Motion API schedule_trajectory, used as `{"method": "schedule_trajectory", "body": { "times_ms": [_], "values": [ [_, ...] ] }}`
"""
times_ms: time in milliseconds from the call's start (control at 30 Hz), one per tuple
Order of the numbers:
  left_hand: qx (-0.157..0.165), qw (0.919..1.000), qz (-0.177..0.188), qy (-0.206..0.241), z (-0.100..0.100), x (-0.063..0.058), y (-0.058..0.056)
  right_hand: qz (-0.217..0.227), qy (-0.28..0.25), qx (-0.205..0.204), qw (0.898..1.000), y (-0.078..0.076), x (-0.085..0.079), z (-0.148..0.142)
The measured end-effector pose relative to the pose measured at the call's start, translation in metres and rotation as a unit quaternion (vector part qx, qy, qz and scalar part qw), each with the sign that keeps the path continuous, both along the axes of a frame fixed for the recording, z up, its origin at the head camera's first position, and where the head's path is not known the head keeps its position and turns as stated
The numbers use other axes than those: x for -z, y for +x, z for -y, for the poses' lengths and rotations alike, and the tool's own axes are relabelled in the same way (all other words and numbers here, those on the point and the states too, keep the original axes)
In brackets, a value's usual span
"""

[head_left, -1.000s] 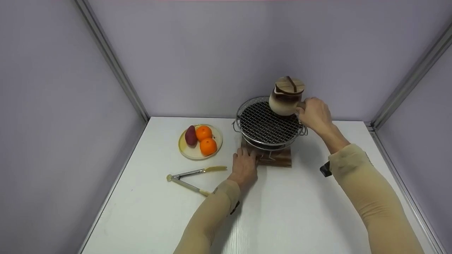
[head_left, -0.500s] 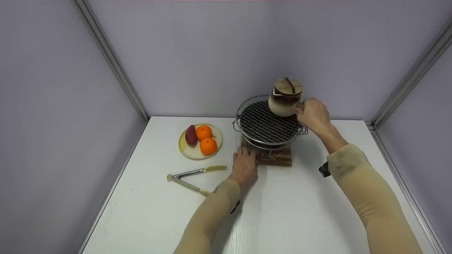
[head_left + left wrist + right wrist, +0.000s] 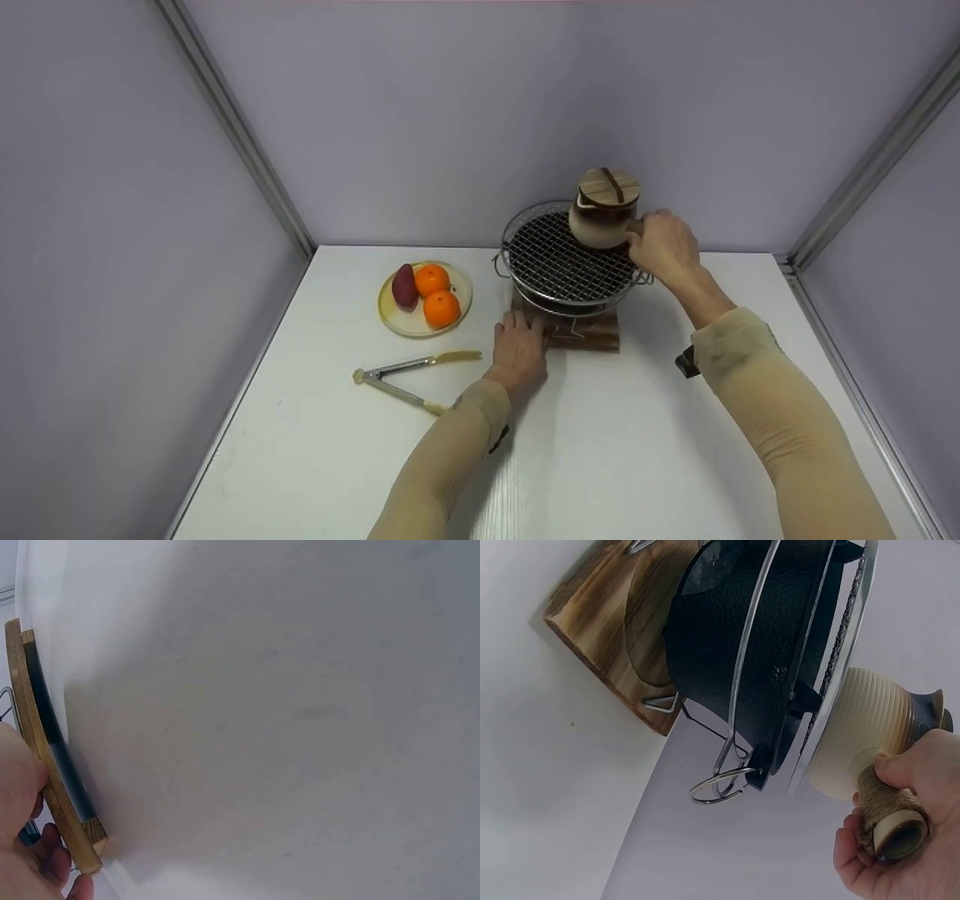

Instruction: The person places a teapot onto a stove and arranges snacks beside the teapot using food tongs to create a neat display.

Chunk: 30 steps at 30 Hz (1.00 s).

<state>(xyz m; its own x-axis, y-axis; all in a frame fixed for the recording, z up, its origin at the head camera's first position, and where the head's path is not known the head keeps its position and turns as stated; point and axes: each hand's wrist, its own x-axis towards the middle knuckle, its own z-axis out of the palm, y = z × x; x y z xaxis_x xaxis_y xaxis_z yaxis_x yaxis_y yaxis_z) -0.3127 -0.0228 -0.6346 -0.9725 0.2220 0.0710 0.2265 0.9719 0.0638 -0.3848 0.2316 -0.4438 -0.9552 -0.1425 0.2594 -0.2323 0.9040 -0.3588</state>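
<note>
A cream-and-brown ceramic teapot (image 3: 602,225) with a wooden lid (image 3: 609,187) stands nearly upright over the right rear of the round wire grill grate (image 3: 559,259). My right hand (image 3: 664,244) grips its side handle (image 3: 889,802), which is wrapped in twine. In the right wrist view the pot's base meets the grate's rim; full contact is hard to tell. Under the grate is a black stove bowl (image 3: 727,637) in a wire frame, set on a wooden board (image 3: 592,334). My left hand (image 3: 519,351) pinches the board's front left corner, thumb and fingers on opposite sides in the left wrist view.
To the left, a plate (image 3: 409,326) bears two oranges (image 3: 441,308) and a purple sweet potato (image 3: 405,286). Spread tongs (image 3: 397,367) lie in front of it, one tip close to the left sleeve. Grey walls (image 3: 450,112) enclose the white table (image 3: 315,450).
The right hand has shifted the teapot slightly left and lower over the grate. My left hand keeps its place at the board; the tongs and fruit plate stay put.
</note>
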Motion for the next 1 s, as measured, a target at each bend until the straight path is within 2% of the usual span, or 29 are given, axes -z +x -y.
{"method": "schedule_trajectory", "body": {
  "times_ms": [433,700,1000],
  "values": [
    [0.004,1.0000,-0.004,-0.003,0.0003,-0.0041,0.0020,-0.004,-0.012,0.013,1.000,0.0019,-0.0022,-0.0008],
    [-0.002,0.9999,0.010,-0.009,-0.0007,-0.0033,0.0016,-0.007,-0.011,0.005,1.000,0.0025,-0.0001,0.0004],
    [0.006,0.9998,0.002,-0.018,-0.0001,-0.0033,0.0014,-0.010,-0.010,0.001,1.000,0.0018,0.0013,0.0003]
  ]
}}
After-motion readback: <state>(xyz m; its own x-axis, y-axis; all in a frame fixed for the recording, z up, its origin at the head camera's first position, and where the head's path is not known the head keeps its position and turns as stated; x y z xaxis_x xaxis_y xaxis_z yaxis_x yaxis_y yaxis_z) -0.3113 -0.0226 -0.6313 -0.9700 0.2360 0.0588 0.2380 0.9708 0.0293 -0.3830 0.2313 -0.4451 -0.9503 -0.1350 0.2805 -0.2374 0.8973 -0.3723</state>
